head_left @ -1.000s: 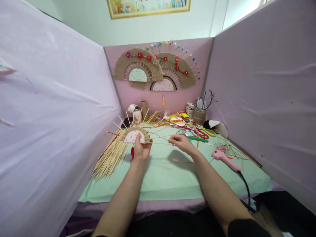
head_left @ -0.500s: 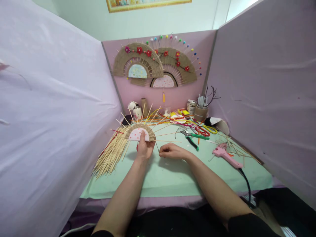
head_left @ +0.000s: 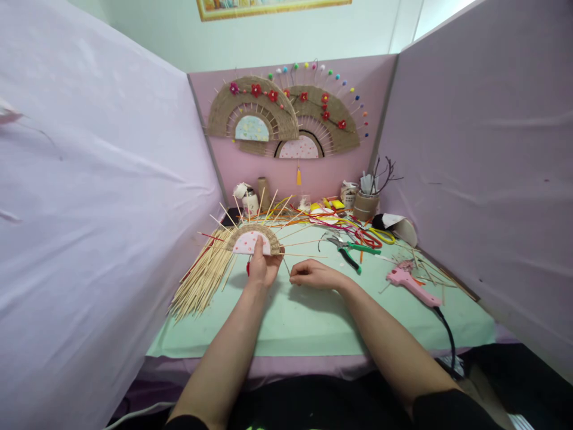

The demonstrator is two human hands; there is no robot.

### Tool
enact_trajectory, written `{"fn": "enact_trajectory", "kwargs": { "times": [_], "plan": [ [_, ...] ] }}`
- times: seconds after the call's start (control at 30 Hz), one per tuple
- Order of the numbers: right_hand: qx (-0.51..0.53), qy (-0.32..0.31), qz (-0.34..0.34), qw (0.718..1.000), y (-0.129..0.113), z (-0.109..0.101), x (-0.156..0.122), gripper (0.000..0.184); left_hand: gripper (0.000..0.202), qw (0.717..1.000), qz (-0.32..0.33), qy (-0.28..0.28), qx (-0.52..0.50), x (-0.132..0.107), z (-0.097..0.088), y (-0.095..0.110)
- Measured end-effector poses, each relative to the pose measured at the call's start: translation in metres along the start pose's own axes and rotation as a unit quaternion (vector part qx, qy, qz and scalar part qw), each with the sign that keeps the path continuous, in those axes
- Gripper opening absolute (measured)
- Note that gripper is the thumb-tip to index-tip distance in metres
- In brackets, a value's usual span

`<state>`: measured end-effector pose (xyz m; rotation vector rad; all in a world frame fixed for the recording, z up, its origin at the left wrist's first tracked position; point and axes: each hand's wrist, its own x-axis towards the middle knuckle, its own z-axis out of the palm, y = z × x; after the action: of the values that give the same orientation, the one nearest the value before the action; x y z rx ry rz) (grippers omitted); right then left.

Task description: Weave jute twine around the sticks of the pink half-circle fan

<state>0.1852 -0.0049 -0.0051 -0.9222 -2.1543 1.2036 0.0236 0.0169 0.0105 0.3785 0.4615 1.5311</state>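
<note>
We see the small fan above the table, corner clamped in the left hand, likely for steadiness. The right hand is pinched closed on what seems a taut cord.

table: stick bundle left, glue gun right, pliers between | table back: jar beside tube at left, pot with twigs in it at right | back panel: left fan overlapping right fan | over table: held fan in left hand, right hand to its right, strand between, fan end hard to make out
</note>
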Motion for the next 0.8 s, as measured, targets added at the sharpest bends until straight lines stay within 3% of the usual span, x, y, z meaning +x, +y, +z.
{"fn": "enact_trajectory", "kwargs": {
  "times": [0.33, 0.63, 0.8],
  "plan": [
    [-0.029, 0.076, 0.027, 0.996, 0.014, -0.018, -0.004, 0.022, 0.013, 1.0, -0.001, 0.009, -0.011, 0.003, -0.002, 0.005],
    [-0.025, 0.058, 0.041, 0.997, 0.015, -0.017, -0.003, 0.022, 0.012, 1.0, -0.005, 0.014, -0.005, 0.004, -0.002, 0.005],
    [0.018, 0.092, 0.052, 0.994, 0.019, -0.028, -0.007, 0.024, 0.012, 1.0, 0.01, 0.023, -0.01, 0.005, -0.002, 0.006]
  ]
}}
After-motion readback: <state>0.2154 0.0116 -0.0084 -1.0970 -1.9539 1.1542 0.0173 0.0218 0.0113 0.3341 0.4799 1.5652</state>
